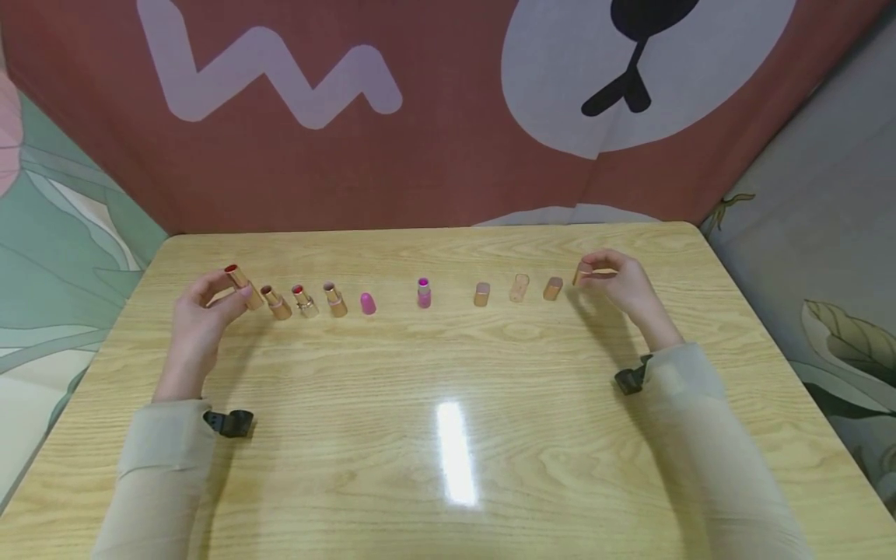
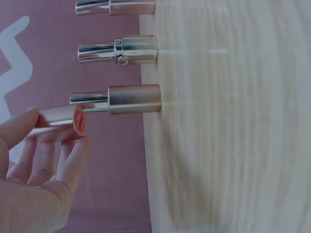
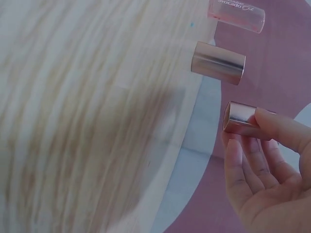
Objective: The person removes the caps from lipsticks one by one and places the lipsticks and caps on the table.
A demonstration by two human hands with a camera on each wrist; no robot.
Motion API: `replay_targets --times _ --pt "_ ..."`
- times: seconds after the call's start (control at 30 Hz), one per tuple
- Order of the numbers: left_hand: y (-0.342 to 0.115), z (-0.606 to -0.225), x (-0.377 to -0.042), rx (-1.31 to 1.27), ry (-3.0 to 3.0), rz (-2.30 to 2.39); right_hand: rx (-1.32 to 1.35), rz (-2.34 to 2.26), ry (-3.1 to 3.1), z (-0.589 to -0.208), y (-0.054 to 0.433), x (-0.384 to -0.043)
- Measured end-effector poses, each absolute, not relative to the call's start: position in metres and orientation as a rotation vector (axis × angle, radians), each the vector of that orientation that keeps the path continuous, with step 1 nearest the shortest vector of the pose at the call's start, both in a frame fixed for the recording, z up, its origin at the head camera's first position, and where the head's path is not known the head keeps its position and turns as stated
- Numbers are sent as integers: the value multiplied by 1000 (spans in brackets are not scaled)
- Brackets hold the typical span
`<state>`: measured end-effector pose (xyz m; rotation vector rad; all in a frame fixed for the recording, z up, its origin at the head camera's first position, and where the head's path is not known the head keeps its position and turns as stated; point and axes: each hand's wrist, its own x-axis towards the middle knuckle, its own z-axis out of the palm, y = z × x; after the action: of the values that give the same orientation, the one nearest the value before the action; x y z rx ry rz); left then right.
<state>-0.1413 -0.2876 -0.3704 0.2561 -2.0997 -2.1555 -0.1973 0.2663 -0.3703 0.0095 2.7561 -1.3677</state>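
Observation:
At the left end of a row on the table, my left hand (image 1: 196, 319) pinches an uncapped gold lipstick (image 1: 243, 288) with a red top. The left wrist view shows this lipstick (image 2: 56, 124) raised and tilted, a red label on its base. Beside it stands another uncapped gold lipstick (image 1: 276, 304). Over at the right end, my right hand (image 1: 625, 288) grips a rose-gold lipstick cap (image 3: 239, 120) between thumb and fingers, held above the tabletop. The nearest thing to it is a similar gold cap (image 1: 553, 288), standing on the table.
Further along the row stand a clear-based red lipstick (image 1: 306, 302), a gold lipstick (image 1: 335, 301), a domed pink cap (image 1: 368, 303), a magenta lipstick (image 1: 424, 293), a gold cap (image 1: 481, 294) and a transparent cap (image 1: 519, 288). The wooden table (image 1: 350, 435) meets a red printed cloth (image 1: 448, 155) behind.

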Motion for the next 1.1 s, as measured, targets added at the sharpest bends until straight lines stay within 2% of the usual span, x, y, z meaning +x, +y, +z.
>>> replay_targets --times 1.1 --pt "-302 -386 -145 295 -2271 -2121 69 -1271 2675 -383 282 -205"
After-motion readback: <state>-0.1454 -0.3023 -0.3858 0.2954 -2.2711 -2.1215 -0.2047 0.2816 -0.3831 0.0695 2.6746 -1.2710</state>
